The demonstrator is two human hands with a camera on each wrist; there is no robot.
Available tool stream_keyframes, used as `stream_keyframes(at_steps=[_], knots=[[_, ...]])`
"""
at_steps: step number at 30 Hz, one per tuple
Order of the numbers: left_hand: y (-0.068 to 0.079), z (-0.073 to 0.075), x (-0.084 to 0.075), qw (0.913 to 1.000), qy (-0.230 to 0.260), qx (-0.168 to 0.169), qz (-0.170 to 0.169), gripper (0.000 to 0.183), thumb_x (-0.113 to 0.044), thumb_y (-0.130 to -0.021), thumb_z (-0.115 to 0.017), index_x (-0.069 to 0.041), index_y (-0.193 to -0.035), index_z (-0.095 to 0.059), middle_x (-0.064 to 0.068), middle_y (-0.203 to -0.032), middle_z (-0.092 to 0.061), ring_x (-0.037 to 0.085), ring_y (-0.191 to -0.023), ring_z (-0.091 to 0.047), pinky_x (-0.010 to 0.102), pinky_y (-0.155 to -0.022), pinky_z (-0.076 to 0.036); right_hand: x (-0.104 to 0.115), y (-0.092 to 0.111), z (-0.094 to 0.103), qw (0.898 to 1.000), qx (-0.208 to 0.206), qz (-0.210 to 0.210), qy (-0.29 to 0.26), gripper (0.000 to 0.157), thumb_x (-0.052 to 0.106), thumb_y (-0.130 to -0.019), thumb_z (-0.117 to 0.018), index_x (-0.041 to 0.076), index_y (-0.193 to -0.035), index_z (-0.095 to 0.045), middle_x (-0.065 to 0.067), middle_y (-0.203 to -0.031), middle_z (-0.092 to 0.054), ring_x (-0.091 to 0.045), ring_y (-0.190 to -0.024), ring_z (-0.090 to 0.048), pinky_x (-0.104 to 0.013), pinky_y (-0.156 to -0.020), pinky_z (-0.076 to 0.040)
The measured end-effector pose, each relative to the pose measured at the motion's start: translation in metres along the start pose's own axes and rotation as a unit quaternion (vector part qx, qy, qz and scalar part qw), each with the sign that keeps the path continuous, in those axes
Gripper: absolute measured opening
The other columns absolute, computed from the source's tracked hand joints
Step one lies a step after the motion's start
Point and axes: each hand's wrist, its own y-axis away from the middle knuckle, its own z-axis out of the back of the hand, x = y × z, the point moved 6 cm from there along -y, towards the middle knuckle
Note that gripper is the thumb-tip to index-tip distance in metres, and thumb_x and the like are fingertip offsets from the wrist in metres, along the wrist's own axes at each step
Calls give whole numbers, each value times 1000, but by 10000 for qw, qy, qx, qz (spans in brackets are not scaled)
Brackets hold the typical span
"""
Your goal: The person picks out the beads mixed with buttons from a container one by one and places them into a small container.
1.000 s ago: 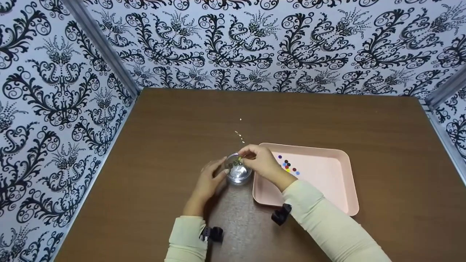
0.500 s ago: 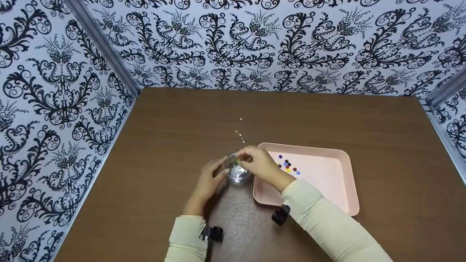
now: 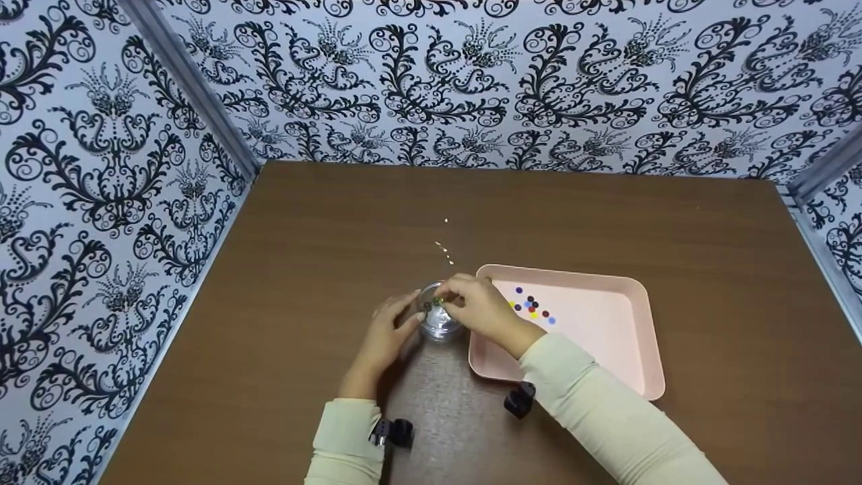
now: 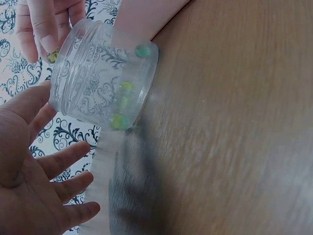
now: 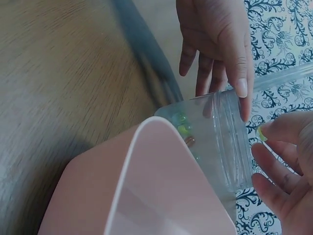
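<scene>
A clear round jar (image 3: 442, 330) stands on the table with several green and yellow marbles (image 4: 118, 121) near its base. My left hand (image 3: 385, 337) touches the jar's rim from the left with thumb and forefinger; its other fingers are spread and free in the left wrist view. My right hand (image 3: 486, 311) is over the jar's mouth from the right. Between its fingertips it pinches a yellow-green marble (image 5: 262, 133) at the rim. A reddish-brown piece (image 5: 190, 140) also shows through the jar wall in the right wrist view.
Close beside the jar on the right lies a pink tray (image 3: 599, 337), with several small coloured round pieces (image 3: 532, 308) near its left side. Bright specks of light (image 3: 444, 250) lie on the brown table (image 3: 323, 229) behind the jar. Patterned walls (image 3: 444, 81) enclose the table.
My right hand has shifted slightly left and down over the jar's mouth, still pinching the marble. The left hand and the jar stay in place.
</scene>
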Motion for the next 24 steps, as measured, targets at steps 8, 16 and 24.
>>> stream_keyframes(at_steps=[8,16,24], knots=[[-1,0,0,10000,-14,16,-72,42,-18,-93,-64,-4,-131,-59,20,-132,-57,41,-128,-44,56,-109,-30,2,1,-1,9991,32,134,399,15,1,-83,-67,4,-97,-70,-6,-97,-67,-22,-89,-66,-39,-81,-54],[-2,-1,3,10000,-35,63,32,42,-21,-93,-63,-5,-132,-58,20,-133,-56,42,-130,-41,57,-111,-27,2,2,-2,9923,36,524,1118,29,12,-81,-75,11,-110,-71,-6,-116,-67,-26,-115,-56,-48,-97,-46],[-2,-1,2,9999,-13,106,47,43,-22,-94,-63,-4,-133,-57,20,-135,-55,42,-131,-40,58,-111,-26,-6,0,-3,9886,291,366,1432,75,35,-73,-83,18,-140,-53,-8,-152,-37,-34,-143,-24,-69,-107,-23]])
